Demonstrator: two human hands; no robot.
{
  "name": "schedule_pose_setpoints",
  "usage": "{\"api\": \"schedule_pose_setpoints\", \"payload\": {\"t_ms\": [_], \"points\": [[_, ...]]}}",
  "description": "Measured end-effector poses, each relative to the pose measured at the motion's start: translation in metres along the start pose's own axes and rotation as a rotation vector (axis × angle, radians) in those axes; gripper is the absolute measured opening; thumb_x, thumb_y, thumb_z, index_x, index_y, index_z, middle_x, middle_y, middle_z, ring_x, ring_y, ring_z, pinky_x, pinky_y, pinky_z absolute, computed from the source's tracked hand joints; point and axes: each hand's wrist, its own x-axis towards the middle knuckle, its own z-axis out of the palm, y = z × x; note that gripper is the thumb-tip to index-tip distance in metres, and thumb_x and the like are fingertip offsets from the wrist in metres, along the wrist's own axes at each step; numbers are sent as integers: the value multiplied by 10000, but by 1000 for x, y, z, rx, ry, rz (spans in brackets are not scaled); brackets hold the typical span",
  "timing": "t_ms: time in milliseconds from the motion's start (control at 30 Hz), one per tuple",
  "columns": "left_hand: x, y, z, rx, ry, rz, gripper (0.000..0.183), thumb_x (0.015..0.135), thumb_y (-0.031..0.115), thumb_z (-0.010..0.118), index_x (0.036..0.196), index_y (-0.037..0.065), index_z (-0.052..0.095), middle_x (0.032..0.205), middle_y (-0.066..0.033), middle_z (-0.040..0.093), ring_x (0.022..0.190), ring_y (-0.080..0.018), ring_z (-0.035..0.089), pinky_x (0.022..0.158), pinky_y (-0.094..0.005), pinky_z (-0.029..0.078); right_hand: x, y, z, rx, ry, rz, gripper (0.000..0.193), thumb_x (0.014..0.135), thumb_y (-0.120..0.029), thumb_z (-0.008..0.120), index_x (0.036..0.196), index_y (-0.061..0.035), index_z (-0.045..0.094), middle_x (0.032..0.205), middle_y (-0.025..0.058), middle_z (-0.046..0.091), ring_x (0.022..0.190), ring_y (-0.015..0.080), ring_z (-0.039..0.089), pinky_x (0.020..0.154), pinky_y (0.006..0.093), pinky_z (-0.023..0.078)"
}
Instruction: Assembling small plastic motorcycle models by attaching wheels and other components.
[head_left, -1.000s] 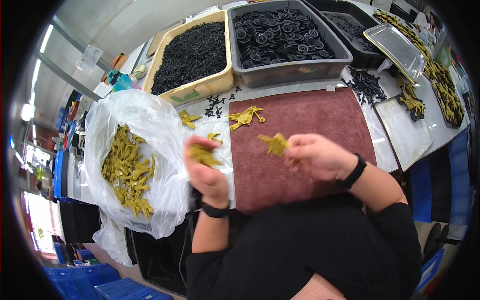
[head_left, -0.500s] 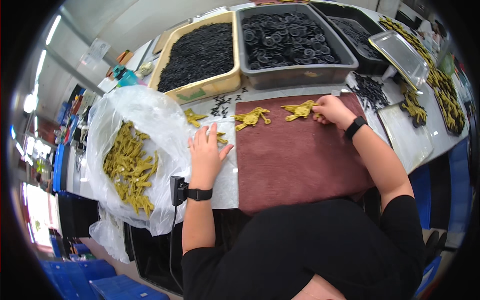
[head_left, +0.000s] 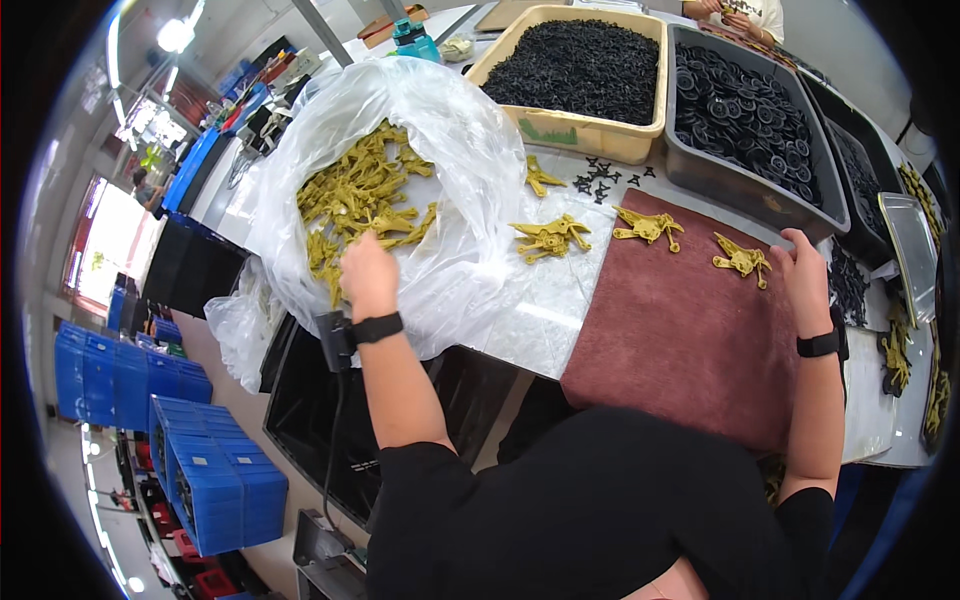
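Observation:
My left hand (head_left: 368, 272) reaches into a clear plastic bag (head_left: 480, 150) at the heap of yellow-green moulded parts (head_left: 365, 190). Its fingers are curled together against the heap, and what they grip is hidden. On the right, my right hand (head_left: 803, 285) is open, thumb and forefinger apart, beside a yellow-green part (head_left: 742, 258) lying on a maroon cloth (head_left: 680, 340). A second such part (head_left: 648, 228) rests near the cloth's upper left corner. Left of the cloth, more parts (head_left: 552, 238) lie on the white tabletop (head_left: 545, 310).
Behind stand a cream tub (head_left: 650, 145) of small black pieces and a grey tub (head_left: 745, 165) of round black pieces. Small black pieces (head_left: 598, 180) lie loose before them. A clear lid (head_left: 910, 255) is at the right. Blue crates (head_left: 225, 480) stand at lower left.
My left hand has gone from the tabletop beside the cloth to the heap in the bag. The right hand has let go of the right-hand part on the cloth. The view has turned left.

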Motion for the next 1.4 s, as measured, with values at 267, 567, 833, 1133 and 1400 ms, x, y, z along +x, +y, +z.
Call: {"api": "schedule_pose_setpoints", "payload": {"t_ms": [267,567,833,1133,1400], "points": [[-2,-68,17,-123,-226,-195,378,673,247,727,858,-72,650,902,-290,629,920,-403,616,789,-429,499,-19,-34,-9,105,-2,-146,200,840,-110,632,1005,-2,597,721,158,623,643,278,605,603,344,467],[-21,-61,-24,-381,23,-125,360,709,211,651,931,-72,630,889,-282,631,889,-432,596,767,-458,477,-36,-69,-8,261,-34,-269,168,843,-77,617,983,16,606,791,157,652,674,234,632,633,308,484],[-96,88,-61,-902,-138,830,479,705,-1,630,1174,-13,530,1006,-167,583,906,-292,580,790,-331,474,-57,-113,0,1065,-760,-39,279,965,-218,491,1045,-1,645,895,24,656,775,83,598,712,225,485],[-143,189,-62,-736,-50,1342,648,724,172,686,1312,16,465,1145,-120,543,1061,-290,524,1009,-524,282,-71,-75,-5,1573,-992,369,134,903,-188,613,938,-59,617,827,-18,599,727,63,554,688,212,480],[-172,234,-38,-1036,113,1431,620,770,384,673,1203,-32,520,1006,-127,577,916,-279,558,874,-435,406,-100,-60,-20,1598,-826,351,85,911,-138,572,932,-59,594,822,-16,584,697,61,527,651,214,438]]}}
